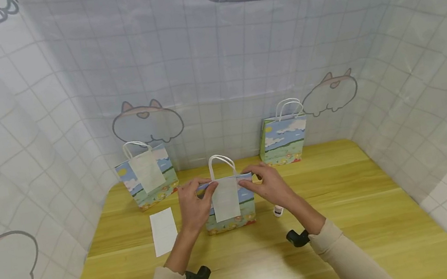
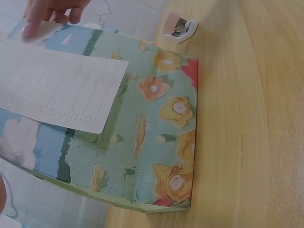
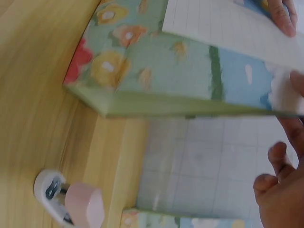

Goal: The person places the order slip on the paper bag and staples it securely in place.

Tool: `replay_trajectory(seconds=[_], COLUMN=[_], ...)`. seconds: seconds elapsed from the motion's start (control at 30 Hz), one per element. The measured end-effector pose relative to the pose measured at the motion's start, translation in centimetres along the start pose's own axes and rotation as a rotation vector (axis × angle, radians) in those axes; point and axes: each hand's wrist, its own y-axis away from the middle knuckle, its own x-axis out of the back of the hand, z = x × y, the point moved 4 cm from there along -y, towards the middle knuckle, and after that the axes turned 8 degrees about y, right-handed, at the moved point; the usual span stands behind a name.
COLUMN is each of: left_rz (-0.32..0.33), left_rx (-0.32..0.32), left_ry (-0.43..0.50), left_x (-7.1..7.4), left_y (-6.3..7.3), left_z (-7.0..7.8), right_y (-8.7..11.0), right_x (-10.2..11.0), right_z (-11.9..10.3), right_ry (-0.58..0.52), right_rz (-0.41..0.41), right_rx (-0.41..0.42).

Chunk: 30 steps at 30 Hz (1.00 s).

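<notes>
A paper gift bag (image 1: 247,206) with a painted flower meadow and white handles stands upright between the hands. Against its front lies a lined paper slip (image 1: 226,201), with a column of small checkboxes visible in the left wrist view. My left hand (image 1: 193,206) pinches the bag's top edge left of the handles, thumb in front. At the top right corner, my right hand (image 1: 270,186) pinches the same edge, its thumb on the front face and other fingers behind. A small pink-and-white stapler (image 3: 85,204) lies on the table beside the bag, near the right forearm.
Back left stands a matching bag (image 1: 128,177) with a white slip on its front; another bag (image 1: 287,138), without a slip showing, stands back right. A loose white slip (image 1: 164,233) lies left of my left hand. Patterned curtains (image 1: 210,62) border the wooden table (image 1: 352,216).
</notes>
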Motion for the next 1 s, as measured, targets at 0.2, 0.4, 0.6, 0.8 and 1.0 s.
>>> replay_trajectory(seconds=[0.2, 0.4, 0.6, 0.8, 1.0], left_rz=[0.001, 0.002, 0.011, 0.007, 0.006], left_rx=[0.009, 0.011, 0.014, 0.007, 0.014], left_ry=[-0.003, -0.007, -0.003, -0.011, -0.014], left_x=[0.0, -0.1, 0.1, 0.1, 0.1], left_y=[0.1, 0.0, 0.0, 0.1, 0.2], left_z=[0.0, -0.2, -0.2, -0.1, 0.0], right_y=[1.2, 3.2, 4.6, 5.1, 5.8], right_x=[0.1, -0.4, -1.1, -1.4, -1.6], right_z=[2.7, 6.4, 8.5, 9.6, 10.3], right_ry=[-0.045, -0.062, 0.009, 0.148, 0.174], right_rz=[-0.079, -0.214, -0.326, -0.332, -0.354], right_rx=[-0.017, -0.072, -0.117, -0.145, -0.198])
